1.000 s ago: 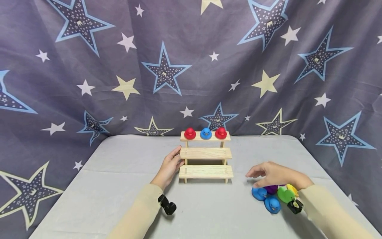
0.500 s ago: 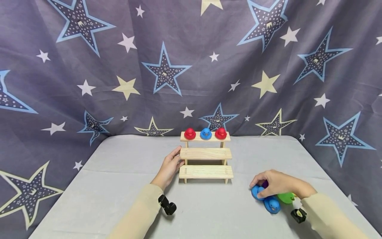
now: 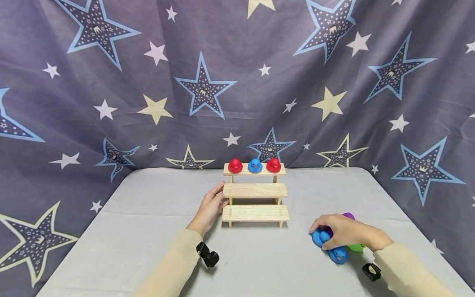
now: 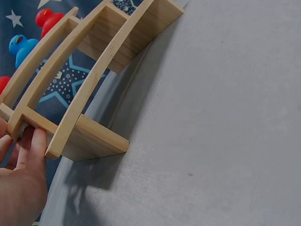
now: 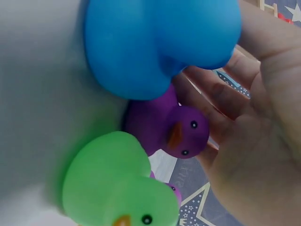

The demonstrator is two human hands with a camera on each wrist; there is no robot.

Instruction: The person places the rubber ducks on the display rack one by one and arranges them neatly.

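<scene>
A three-step wooden display stand stands on the table. My left hand holds its left side at the middle step; in the left wrist view the fingers bend round the wooden edge. Over a cluster of rubber ducks at the right, my right hand has thumb and fingers around a blue duck. Another blue duck lies just below the thumb. A purple duck and a green duck sit under the palm, partly covered in the head view.
On the stand's top step sit a red duck, a blue duck and another red duck. A star-patterned curtain rises behind the grey-covered table.
My right hand has come down onto the duck cluster and closed its fingers around a blue duck. The left hand stays at the stand.
</scene>
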